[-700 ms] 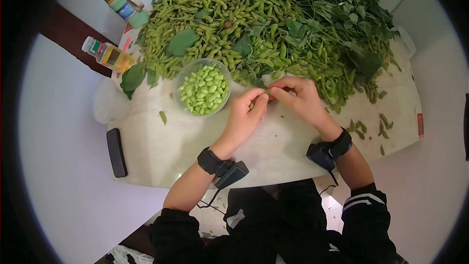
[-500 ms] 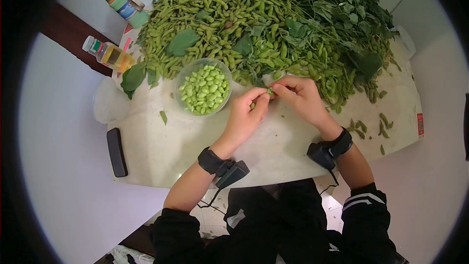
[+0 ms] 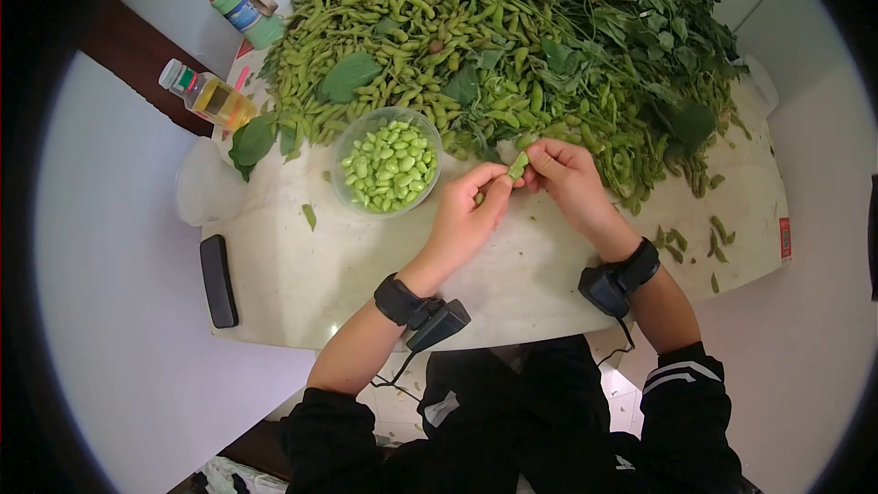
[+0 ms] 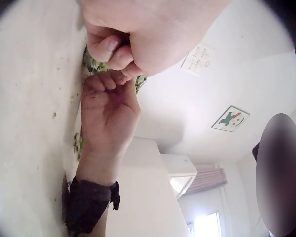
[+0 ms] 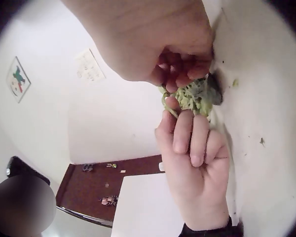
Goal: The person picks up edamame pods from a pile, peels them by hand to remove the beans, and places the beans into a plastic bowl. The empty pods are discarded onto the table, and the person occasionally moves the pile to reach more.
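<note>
Pod heap (image 3: 430, 46) spans rear of worktop (image 3: 521, 284). Bowl (image 3: 347, 134) before it, shelled beans (image 3: 389, 167) inside. Single pod (image 3: 518, 166) between left hand (image 3: 468, 212) and right hand (image 3: 578, 187), right of bowl. Bottle (image 3: 218, 102) left of heap, flask (image 3: 245, 11) behind. Loose pods (image 3: 718, 223) lie worktop-right.

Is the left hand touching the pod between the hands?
Touching: the head view shows the left hand pinching the pod with thumb and finger.

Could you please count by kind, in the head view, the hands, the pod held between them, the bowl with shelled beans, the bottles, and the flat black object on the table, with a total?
Hands, left hand and right hand: 2
Pod: 1
Bowl with shelled beans: 1
Bottles, green bottle and yellow-filled bottle: 2
Flat black object: 1
Total: 7
</note>
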A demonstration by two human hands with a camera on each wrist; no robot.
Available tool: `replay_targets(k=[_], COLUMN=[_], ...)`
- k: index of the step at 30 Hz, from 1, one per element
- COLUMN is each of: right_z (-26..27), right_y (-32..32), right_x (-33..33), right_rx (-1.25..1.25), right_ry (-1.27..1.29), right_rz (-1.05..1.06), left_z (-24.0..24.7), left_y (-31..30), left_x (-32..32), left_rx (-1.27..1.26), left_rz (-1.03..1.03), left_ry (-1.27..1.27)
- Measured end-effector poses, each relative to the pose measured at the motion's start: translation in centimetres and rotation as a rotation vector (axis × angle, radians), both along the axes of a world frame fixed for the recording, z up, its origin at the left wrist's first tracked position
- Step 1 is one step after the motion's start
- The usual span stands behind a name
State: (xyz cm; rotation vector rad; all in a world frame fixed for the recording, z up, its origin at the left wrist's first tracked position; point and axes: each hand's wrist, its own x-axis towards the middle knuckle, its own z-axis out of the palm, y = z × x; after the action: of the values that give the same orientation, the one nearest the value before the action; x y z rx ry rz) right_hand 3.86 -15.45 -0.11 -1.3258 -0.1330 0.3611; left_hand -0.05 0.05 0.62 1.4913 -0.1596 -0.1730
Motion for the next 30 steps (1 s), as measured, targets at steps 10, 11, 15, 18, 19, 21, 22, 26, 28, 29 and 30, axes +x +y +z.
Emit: replay_targets(k=[10,11,15,18,19,21,22,26,28,29,30], right_z=[0.8,0.8,1.0,1.3,1.4,1.4,1.4,1.1,1.3,1.4,1.6], right_y=[-0.4,-0.4,-0.4,-0.5,-0.6,-0.6,-0.6,-1.0,-1.0,-1.1,-0.9], right_x=[0.1,0.1,0.1,0.0,0.0,0.0,0.0,0.0,0.1,0.1,0.1], right_rx=[-0.039,-0.076,-0.094,-0.107,-0.114,-0.121,-0.105,-0.132,-0.165,-0.199,-0.198], right_ry=[-0.04,-0.075,-0.121,-0.142,-0.154,-0.166,-0.188,-0.258,-0.323,-0.388,-0.388], right_rz=[-0.012,-0.012,-0.006,-0.005,0.005,0.016,0.032,0.138,0.171,0.204,0.204], left_z=[0.3,0.3,0.7,0.7,0.5,0.3,0.4,0.2,-0.1,-0.2,-0.1], left_y=[0.1,0.1,0.3,0.6,0.5,0.4,0.4,0.2,0.4,0.5,0.5], left_x=[0.0,-0.1,-0.1,0.1,0.2,0.2,0.1,0.1,0.1,0.1,0.1], left_rx=[-0.043,-0.07,-0.097,-0.026,-0.001,0.023,-0.02,-0.002,-0.035,-0.068,-0.067], left_rz=[-0.01,-0.005,0.029,-0.018,-0.041,-0.063,-0.08,-0.101,-0.113,-0.124,-0.124], left_ry=[0.118,0.121,0.139,0.128,0.137,0.145,0.145,-0.035,0.006,0.046,0.047])
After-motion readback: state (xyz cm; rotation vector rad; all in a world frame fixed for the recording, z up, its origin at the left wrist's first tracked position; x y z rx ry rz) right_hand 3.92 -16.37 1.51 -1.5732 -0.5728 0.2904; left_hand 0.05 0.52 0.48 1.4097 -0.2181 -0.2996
